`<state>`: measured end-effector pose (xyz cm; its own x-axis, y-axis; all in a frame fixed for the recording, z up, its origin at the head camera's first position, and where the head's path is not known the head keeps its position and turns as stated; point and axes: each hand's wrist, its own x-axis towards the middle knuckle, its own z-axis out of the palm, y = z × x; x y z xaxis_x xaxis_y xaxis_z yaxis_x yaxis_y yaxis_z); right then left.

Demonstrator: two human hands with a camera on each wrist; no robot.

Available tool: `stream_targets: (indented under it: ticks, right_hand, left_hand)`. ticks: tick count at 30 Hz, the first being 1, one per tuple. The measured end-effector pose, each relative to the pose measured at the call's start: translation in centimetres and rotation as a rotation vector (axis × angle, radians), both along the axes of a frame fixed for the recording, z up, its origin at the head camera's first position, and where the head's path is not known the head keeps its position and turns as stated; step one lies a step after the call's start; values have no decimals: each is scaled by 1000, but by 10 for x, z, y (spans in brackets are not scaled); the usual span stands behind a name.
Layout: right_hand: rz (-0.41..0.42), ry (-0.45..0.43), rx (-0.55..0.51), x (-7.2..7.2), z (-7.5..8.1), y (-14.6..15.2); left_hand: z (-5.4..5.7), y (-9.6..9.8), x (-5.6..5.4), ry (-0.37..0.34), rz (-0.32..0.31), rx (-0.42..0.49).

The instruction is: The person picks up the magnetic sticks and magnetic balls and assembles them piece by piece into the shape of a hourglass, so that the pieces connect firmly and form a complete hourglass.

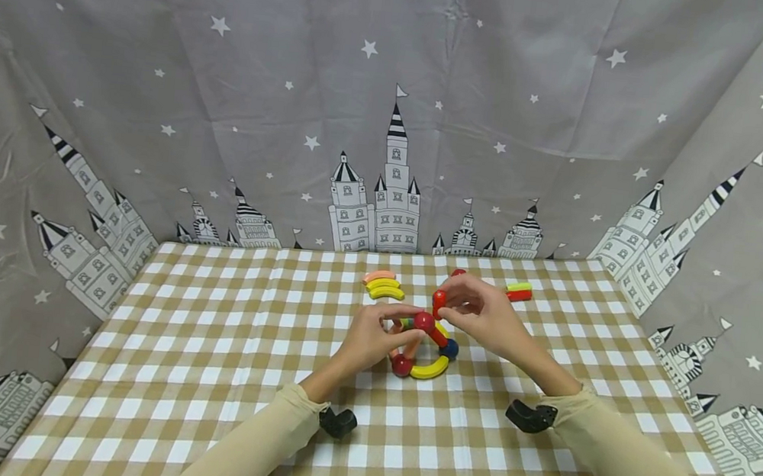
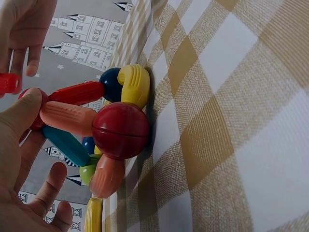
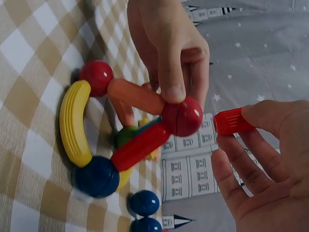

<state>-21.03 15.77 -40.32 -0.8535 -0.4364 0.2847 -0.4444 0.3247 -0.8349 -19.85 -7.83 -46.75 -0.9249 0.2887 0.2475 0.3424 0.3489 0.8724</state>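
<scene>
A small frame of magnetic rods and balls stands on the checked cloth. My left hand point(image 1: 370, 335) pinches the red ball point(image 3: 182, 116) at its top, thumb on the near side. From that ball an orange rod point(image 2: 70, 117), a red rod point(image 3: 141, 145) and a teal rod point(image 2: 66, 146) slope down. The base shows another red ball point(image 2: 120, 130), a dark blue ball point(image 3: 96, 176) and a curved yellow rod point(image 3: 75, 123). My right hand point(image 1: 484, 317) pinches a short red rod point(image 3: 234, 121) by one end, its free end a little apart from the top ball.
Behind the frame lie curved yellow rods point(image 1: 385, 287) and a curved orange rod point(image 1: 379, 276). Red and green rods point(image 1: 519, 294) lie beyond my right hand. Loose blue balls point(image 3: 145, 203) sit near the frame. A grey curtain point(image 1: 267, 66) hangs along the table's back edge.
</scene>
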Motion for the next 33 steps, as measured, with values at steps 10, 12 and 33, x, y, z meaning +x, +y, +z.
stream_targets:
  ticks: [10,12,33]
  right_hand:
    - [-8,-5,59,1,-4,-17]
    - [-10,-2,64,1,-4,-19]
    - [-29,38,90,2,-3,-25]
  left_hand:
    - [-2,0,-1,37,3,-30]
    - [-2,0,-1,39,5,-33]
    - [-3,-1,-1,52,-1,-30]
